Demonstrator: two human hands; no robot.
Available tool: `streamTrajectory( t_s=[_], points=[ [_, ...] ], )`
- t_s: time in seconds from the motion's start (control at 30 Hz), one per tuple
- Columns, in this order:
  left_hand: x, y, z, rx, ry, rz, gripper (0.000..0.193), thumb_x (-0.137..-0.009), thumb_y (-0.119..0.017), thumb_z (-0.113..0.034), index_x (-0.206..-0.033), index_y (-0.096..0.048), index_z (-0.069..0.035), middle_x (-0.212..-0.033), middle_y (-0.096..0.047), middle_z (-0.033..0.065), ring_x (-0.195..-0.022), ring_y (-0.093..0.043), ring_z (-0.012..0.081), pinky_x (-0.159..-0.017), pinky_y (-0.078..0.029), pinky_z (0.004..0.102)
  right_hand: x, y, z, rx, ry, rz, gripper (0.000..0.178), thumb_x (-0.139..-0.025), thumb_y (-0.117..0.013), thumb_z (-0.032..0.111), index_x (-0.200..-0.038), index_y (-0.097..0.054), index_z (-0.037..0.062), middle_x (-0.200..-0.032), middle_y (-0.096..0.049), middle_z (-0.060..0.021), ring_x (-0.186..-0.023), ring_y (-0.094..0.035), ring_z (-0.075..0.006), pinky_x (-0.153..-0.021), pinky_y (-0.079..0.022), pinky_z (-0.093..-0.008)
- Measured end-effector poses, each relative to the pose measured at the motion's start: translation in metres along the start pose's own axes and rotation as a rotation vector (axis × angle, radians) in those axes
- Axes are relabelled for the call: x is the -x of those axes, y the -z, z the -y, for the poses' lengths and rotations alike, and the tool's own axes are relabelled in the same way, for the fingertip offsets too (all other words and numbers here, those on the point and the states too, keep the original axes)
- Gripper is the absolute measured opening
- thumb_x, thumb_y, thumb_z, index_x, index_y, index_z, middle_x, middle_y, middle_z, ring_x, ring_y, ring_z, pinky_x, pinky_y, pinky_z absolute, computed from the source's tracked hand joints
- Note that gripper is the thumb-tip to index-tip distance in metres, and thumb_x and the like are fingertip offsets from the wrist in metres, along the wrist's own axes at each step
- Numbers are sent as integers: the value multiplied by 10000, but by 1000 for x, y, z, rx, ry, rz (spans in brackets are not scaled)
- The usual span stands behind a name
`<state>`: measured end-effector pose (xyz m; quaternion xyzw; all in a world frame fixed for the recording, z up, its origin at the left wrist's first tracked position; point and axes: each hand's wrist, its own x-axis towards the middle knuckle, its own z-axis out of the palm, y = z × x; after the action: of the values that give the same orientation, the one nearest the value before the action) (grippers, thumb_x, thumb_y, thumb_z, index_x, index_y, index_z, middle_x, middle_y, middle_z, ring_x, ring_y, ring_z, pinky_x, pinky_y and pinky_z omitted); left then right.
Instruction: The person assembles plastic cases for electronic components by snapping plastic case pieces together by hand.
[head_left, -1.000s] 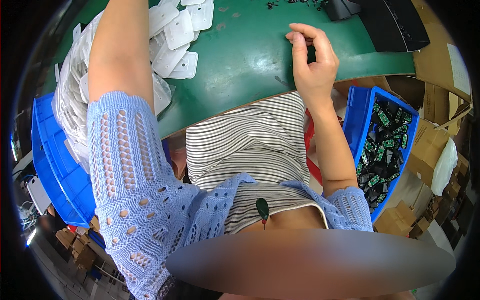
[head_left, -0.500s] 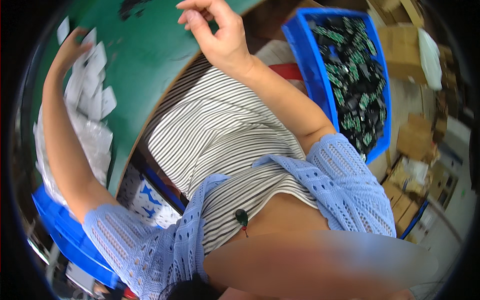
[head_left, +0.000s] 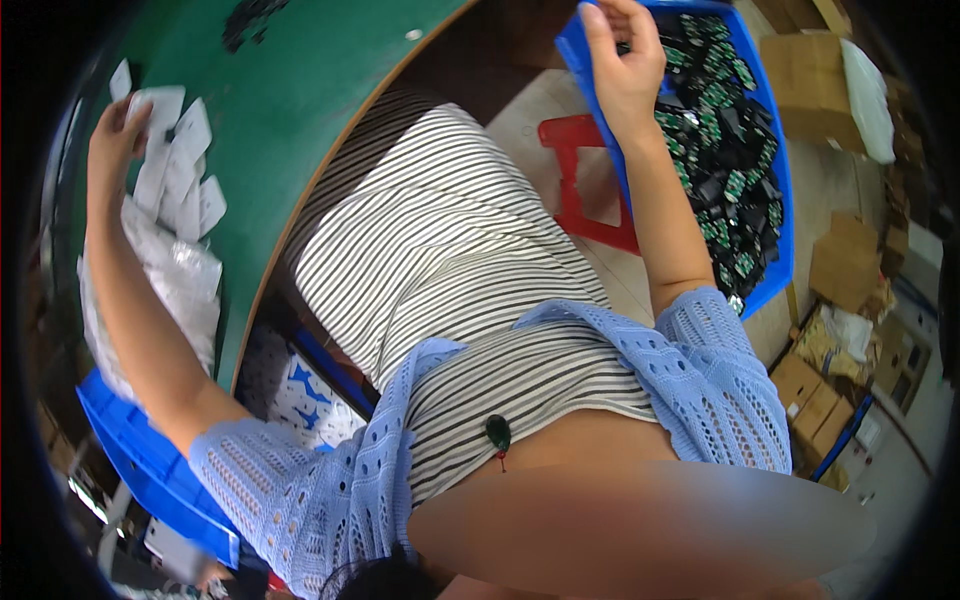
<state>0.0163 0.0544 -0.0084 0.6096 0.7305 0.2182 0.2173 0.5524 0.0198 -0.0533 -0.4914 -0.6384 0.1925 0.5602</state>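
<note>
My left hand (head_left: 120, 135) reaches over the far left of the green table, its thumb and fingers closed on the edge of a flat white piece (head_left: 163, 104). More flat white pieces (head_left: 180, 175) lie overlapping just beside and below it. My right hand (head_left: 630, 80) is at the near-left rim of a blue bin (head_left: 785, 230), thumb and fingertips drawn together at the top of the picture. Whatever that hand may hold is hidden. Inside the bin lie many small green circuit boards and black parts (head_left: 735, 185).
Clear plastic bags (head_left: 170, 290) rest at the table's (head_left: 270, 130) left side, above another blue bin (head_left: 150, 470). Small black bits (head_left: 245, 22) lie at the table's far end. A red stool (head_left: 570, 180) stands by the full bin; cardboard boxes (head_left: 805, 85) are at right.
My right hand has swung right from above the table edge to the blue bin. My left hand has gone from spread fingers to closing on a white piece.
</note>
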Motion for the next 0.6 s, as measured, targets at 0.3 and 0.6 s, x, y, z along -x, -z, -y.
streamTrajectory(
  t_s=[0.3, 0.6],
  points=[
    [157, -63, -138, 659, -36, -221, 178, -886, -596, -104, -948, -521, 44, -812, -633, 121, -756, -673, 211, -720, -515, 253, -36, -144, 55, -98, 460, 368, 113, -780, -605, 70, -883, -590, 28, -837, -548, -138, -856, -538, -316, -756, -442, -380],
    [217, -132, -165, 1066, 92, -285, 161, -891, -524, 11, -1038, -477, 56, -880, -606, 154, -667, -649, 196, -597, -527, 244, -50, -201, 59, 170, 462, 576, 106, -760, -629, 126, -854, -594, 92, -868, -529, -101, -898, -525, -295, -760, -448, -377]
  ],
)
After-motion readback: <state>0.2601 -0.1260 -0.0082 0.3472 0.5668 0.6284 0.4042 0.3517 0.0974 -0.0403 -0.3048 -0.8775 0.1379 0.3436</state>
